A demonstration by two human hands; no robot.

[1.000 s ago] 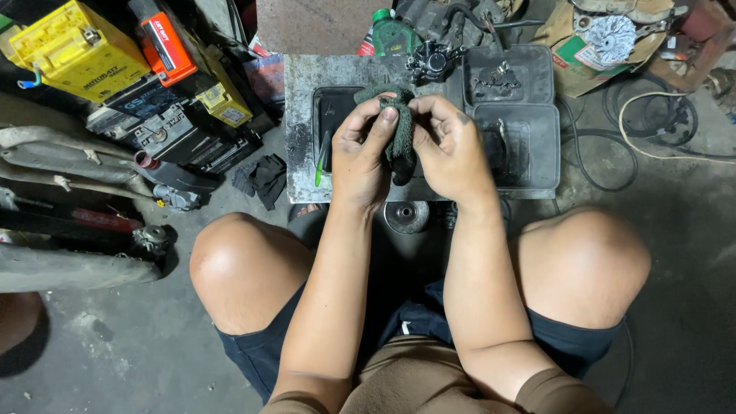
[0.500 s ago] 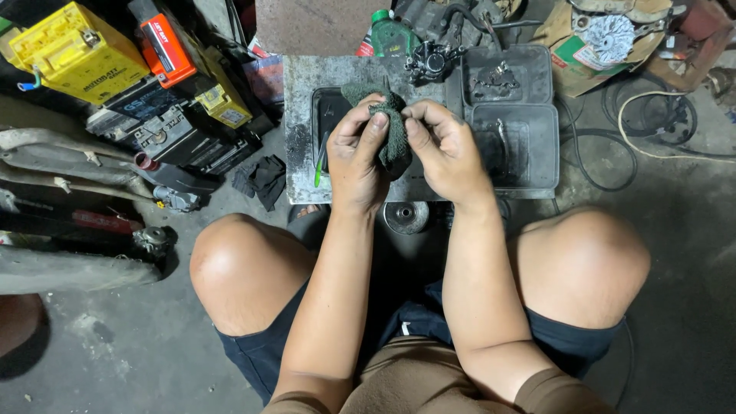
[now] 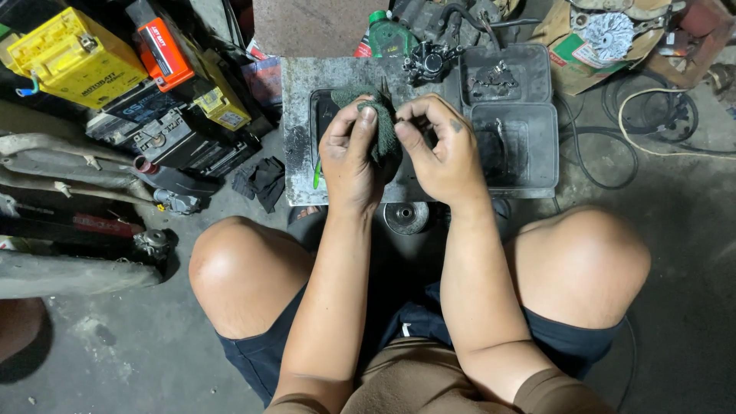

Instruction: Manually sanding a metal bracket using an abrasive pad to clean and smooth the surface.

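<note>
Head view, person seated on the floor with knees spread. A dark green cloth (image 3: 377,123) is held between both hands above a grey metal tray (image 3: 300,138). The left hand (image 3: 350,157) grips the cloth from the left, its fingers (image 3: 366,123) closed on the fabric; the right hand (image 3: 438,149) pinches the cloth's right side, fingers curled and pressed to it. Whatever the cloth wraps is hidden.

Edges and room: the tray's near edge lies just under the wrists; a round metal disc (image 3: 405,217) sits on the floor just below that edge, between the forearms. Two dark plastic bins (image 3: 510,142) stand against the tray's right part, one behind the other. Left of the tray, a black rag (image 3: 261,182) lies on open floor; beyond it, batteries crowd the corner: one yellow battery (image 3: 73,57) and one orange-topped battery (image 3: 161,46) among darker ones. To the right, a coiled cable (image 3: 652,115) rings a patch of bare floor.

Change from the earlier frames: the hands have drawn slightly toward the body and the left thumb now lies over the cloth's top.

Counts: one cloth, one tray, two bins, one disc, one rag.
</note>
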